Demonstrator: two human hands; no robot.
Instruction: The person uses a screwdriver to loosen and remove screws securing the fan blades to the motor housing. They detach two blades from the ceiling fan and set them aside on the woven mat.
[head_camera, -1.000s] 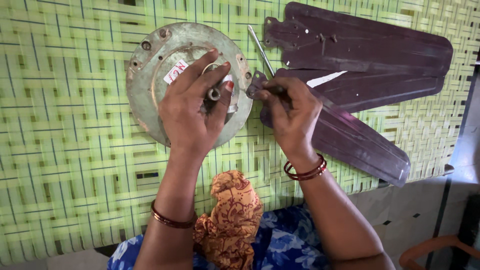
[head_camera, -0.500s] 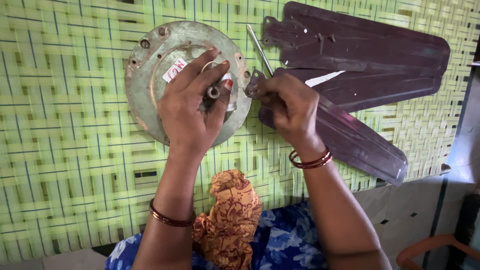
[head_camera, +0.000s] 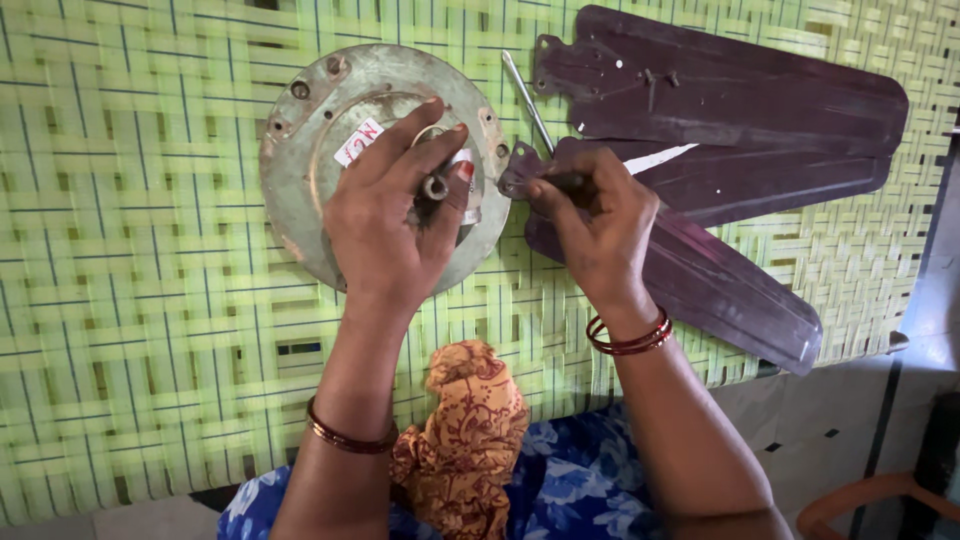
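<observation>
Motor housing (head_camera: 320, 150), round and grey, lies on the green woven cot (head_camera: 130, 280). Left hand (head_camera: 385, 225) grips its central shaft. Right hand (head_camera: 600, 225), just right, clenches a screwdriver (head_camera: 527, 100) over three dark blades (head_camera: 720, 110).

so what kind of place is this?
Probably a home or small informal repair spot, not a workshop: work lies on a woven green cot, tiled floor alongside, fan motor and loose blades.

open woven mat (head_camera: 130, 300) leftward; fan blades (head_camera: 720, 110) crowding right
</observation>
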